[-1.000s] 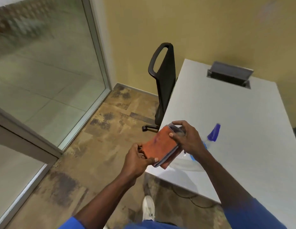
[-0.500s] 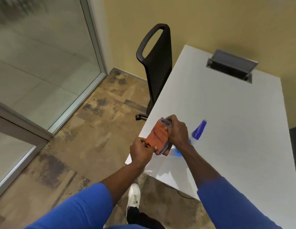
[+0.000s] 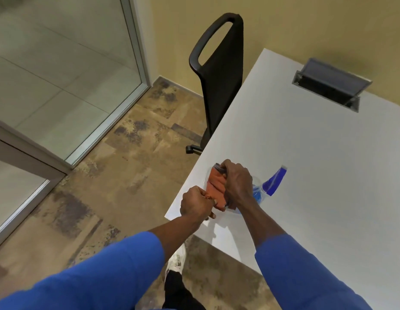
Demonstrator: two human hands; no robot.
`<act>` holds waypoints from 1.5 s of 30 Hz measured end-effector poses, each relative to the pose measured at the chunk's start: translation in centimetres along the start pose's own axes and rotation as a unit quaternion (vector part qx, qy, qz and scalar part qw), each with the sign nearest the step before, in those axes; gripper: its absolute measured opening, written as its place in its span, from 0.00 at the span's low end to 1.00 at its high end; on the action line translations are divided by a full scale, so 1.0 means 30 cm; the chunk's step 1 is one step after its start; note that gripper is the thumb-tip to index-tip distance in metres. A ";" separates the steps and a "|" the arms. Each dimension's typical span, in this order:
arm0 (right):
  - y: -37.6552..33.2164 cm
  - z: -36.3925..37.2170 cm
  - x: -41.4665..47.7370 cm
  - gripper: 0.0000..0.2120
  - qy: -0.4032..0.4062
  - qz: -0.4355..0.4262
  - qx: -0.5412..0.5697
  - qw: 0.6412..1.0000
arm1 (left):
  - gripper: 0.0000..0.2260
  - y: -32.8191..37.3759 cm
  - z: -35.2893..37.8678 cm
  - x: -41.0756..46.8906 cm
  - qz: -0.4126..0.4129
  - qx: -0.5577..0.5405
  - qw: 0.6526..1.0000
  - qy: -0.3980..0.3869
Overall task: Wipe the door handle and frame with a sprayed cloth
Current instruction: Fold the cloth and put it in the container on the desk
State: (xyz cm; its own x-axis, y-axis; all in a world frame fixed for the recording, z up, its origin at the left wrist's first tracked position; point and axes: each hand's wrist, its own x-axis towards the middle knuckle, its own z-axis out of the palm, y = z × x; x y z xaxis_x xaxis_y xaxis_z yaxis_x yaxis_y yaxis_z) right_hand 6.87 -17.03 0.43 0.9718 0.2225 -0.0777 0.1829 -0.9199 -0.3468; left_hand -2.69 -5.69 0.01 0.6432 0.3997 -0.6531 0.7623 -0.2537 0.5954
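Observation:
An orange folded cloth with a grey underside is held between both hands above the near-left corner of the white table. My left hand pinches its lower edge. My right hand wraps over its top and right side. Right behind my right hand, a clear spray bottle with blue liquid and a blue nozzle lies on the table. The glass door with its metal frame stands at the left; no handle is in view.
A black office chair stands against the table's left edge. A grey cable box with an open lid sits at the table's far side. Mottled brown floor lies between me and the door. My white shoe is below.
The cloth has been folded narrower between my hands. Both hands and the cloth have come lower, close over the table corner. The view has shifted nearer to the table.

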 end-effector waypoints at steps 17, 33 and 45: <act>0.029 0.085 -0.017 0.15 -0.036 0.005 0.032 0.999 | 0.32 -0.131 0.084 0.040 0.335 0.357 0.868 -0.080; 0.021 0.097 -0.041 0.27 -0.198 0.036 0.016 0.979 | 0.47 -0.136 0.092 0.059 0.362 0.473 0.773 -0.219; -0.003 0.103 0.045 0.22 -0.149 -0.042 -0.131 0.979 | 0.45 -0.037 0.094 0.080 0.343 0.548 0.707 -0.287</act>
State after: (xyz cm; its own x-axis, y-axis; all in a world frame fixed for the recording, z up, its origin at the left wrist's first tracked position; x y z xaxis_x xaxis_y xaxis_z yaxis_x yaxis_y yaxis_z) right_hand 7.70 -15.66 -2.54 0.8725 0.3494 -0.3415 0.3305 -0.9369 -0.1141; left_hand -1.79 -6.94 -3.55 0.5716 -0.4922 -0.6565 -0.3478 -0.8700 0.3494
